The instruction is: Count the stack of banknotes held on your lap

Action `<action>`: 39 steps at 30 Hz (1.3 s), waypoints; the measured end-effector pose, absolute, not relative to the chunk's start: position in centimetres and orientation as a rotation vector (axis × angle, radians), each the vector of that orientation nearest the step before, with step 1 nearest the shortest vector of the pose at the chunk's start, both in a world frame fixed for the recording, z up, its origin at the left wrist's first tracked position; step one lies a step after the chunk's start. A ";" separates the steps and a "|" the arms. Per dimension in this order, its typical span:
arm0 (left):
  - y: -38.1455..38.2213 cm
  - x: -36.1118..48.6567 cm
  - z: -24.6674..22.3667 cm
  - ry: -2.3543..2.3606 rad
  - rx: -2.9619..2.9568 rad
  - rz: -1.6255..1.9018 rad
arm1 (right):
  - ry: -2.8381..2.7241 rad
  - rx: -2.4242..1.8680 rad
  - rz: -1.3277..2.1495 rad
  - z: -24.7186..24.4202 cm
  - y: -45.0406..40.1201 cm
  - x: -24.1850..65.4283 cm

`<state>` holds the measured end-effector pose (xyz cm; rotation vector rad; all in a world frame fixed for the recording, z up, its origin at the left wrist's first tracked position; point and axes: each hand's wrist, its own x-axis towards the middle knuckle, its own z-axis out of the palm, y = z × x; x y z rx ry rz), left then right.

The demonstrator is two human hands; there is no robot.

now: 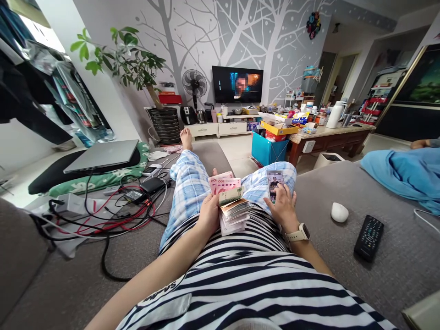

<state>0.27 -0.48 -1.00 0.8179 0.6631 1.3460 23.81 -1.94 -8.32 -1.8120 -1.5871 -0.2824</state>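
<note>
Pinching a stack of banknotes [235, 211] before the striped shirt [240, 266]: one left hand [208, 214], closed on the stack's left edge, forearm slanting inward. One right hand [283, 211], palm down, fingers loosely spread over a phone [275, 177] above the checked trousers [185, 183]; wrist bearing a watch [302, 232].

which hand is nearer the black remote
Right: the right hand, at the phone, is left of the black remote; the left hand, holding banknotes, is farther left.

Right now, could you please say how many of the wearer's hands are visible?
2: the left hand, near centre, holding banknotes; the right hand, farther right, touching the phone.
</note>
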 end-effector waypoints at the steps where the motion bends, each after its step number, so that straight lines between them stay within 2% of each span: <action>1: -0.5 0.3 -1.0 0.663 0.819 1.348 | -1.577 -1.744 -0.281 -7.5 -2.2 23.5; 4: -0.4 0.3 -1.2 0.669 0.820 1.351 | -1.642 -1.446 -0.175 -3.8 -2.6 21.9; 8: -0.2 0.3 -1.4 0.683 0.804 1.372 | -1.674 -1.069 0.323 0.7 -1.0 18.5; 12: -0.4 0.1 -1.1 0.662 0.794 1.402 | -1.193 -0.972 0.976 1.0 1.7 15.1; 14: -0.4 0.0 -0.8 0.665 0.796 1.406 | -0.992 -0.931 1.145 -0.1 2.2 13.9; 18: -0.3 0.0 -0.8 0.701 0.807 1.394 | -0.939 -0.851 1.088 -2.0 1.3 13.0; 24: 0.0 0.0 -1.2 0.708 0.790 1.380 | -1.062 -0.880 0.928 -1.4 0.2 13.4; 32: -0.6 -0.1 -0.8 0.712 0.792 1.362 | -1.062 -0.835 1.038 -2.0 0.4 13.2; 39: -0.6 -0.2 -0.8 0.730 0.829 1.357 | -1.090 -0.855 0.963 -1.9 0.1 13.3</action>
